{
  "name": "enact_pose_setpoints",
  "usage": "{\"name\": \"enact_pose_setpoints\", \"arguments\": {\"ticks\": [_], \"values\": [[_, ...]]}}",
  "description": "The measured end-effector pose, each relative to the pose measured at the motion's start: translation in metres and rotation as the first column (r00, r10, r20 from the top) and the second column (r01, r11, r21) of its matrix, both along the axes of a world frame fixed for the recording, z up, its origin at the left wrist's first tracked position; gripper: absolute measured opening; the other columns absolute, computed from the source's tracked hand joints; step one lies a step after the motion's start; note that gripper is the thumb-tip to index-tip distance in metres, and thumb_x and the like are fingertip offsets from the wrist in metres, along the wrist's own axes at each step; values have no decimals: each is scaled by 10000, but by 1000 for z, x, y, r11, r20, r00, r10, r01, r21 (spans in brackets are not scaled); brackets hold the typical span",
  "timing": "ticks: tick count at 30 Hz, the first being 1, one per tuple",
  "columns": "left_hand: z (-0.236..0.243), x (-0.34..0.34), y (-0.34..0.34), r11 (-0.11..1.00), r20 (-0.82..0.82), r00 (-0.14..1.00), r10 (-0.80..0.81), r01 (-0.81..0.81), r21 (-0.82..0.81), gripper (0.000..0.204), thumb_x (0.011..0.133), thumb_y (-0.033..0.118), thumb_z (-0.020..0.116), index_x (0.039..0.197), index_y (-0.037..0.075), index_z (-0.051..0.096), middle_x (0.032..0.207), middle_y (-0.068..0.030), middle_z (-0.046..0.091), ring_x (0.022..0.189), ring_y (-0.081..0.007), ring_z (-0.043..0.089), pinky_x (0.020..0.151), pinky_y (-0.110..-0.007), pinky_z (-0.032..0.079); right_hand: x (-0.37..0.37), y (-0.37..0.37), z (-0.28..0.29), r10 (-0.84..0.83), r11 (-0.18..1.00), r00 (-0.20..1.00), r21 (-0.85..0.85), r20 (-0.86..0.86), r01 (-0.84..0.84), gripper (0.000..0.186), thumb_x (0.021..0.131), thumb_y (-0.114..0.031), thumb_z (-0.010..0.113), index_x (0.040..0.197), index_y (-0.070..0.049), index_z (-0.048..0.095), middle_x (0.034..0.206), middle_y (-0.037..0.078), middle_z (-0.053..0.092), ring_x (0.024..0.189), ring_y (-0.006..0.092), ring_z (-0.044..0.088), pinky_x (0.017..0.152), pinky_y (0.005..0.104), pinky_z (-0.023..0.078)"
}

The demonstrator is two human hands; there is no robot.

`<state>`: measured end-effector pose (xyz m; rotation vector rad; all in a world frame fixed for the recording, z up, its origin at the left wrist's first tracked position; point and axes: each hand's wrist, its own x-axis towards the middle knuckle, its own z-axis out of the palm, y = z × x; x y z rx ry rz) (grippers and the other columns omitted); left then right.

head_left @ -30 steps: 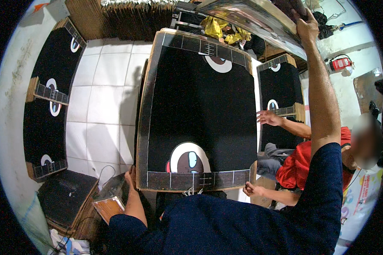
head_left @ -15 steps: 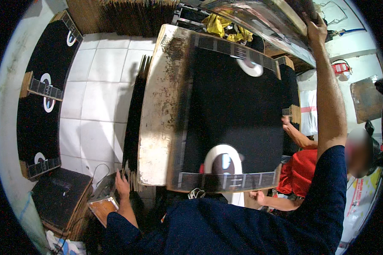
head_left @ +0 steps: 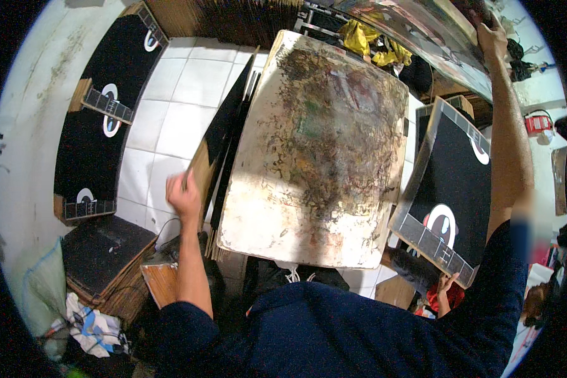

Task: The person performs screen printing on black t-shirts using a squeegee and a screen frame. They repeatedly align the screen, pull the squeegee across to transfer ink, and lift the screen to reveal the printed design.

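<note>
My left hand (head_left: 184, 194) is closed on the edge of a thin black board (head_left: 225, 116), tilted out from the boards that stand upright beside the table's left side. Its fingers are slightly blurred. High on the right, my right hand (head_left: 492, 39) grips the edge of a large raised screen frame (head_left: 416, 28) with a stained surface. Between my arms lies the worktable (head_left: 321, 145), its pale top smeared with dark paint. A black board with printed white-ringed eyes (head_left: 453, 176) is off the table's right side, where a co-worker's hand (head_left: 446, 285) holds its near corner.
More printed black boards (head_left: 94, 151) lie along the left wall with wooden blocks (head_left: 80, 94) on them. A dark board stack (head_left: 107, 255) stands at lower left beside crumpled cloth (head_left: 94, 324). Yellow cloth (head_left: 359, 36) hangs behind the table; a red object (head_left: 538, 123) is on the right wall.
The printed board has left the tabletop for the right, in the co-worker's hold. My left hand has moved up and taken hold of a black board. My right hand still holds the frame up.
</note>
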<state>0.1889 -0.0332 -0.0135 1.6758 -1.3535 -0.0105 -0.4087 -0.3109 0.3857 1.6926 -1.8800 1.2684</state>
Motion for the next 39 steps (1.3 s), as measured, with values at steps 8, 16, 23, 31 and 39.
{"name": "enact_pose_setpoints", "arguments": {"ticks": [8,16,23,31,39], "values": [[197,-63,-43,959,177,984,5,46,-280,116,856,39,791,886,-42,714,807,-141,676,747,-318,619,683,-405,485,14,17,3,-120,991,991,53,-65,124,334,898,-310,745,1195,-161,714,1076,154,760,1021,337,715,881,453,533],[300,-201,107,933,439,898,-22,176,-314,110,819,-99,746,911,-39,744,778,-94,677,704,-238,588,640,-352,460,15,21,-13,-181,979,976,75,-120,190,377,894,-245,631,1264,-201,688,1247,127,694,1239,326,572,1060,469,401],[199,-379,184,575,413,535,-737,817,-32,279,665,103,678,910,-9,749,795,-29,592,783,-217,605,710,-364,513,14,21,-22,-93,995,992,33,-81,96,380,884,-238,669,1262,-208,679,1262,95,689,1277,315,561,1089,501,372],[79,-422,191,439,249,394,-885,884,163,459,760,359,783,1105,69,695,1161,-109,609,1063,-303,577,940,-445,489,17,30,-27,-111,993,987,25,-112,115,436,857,-256,722,1288,-207,674,1234,91,695,1258,315,569,1077,477,402],[-3,-132,148,895,388,913,127,-274,351,825,790,379,849,1431,-24,523,1401,-243,571,1294,-412,512,1090,-493,386,24,32,-15,-195,976,969,70,-152,207,407,896,-300,693,1284,-178,683,1237,102,695,1225,321,579,1066,484,406]]}}
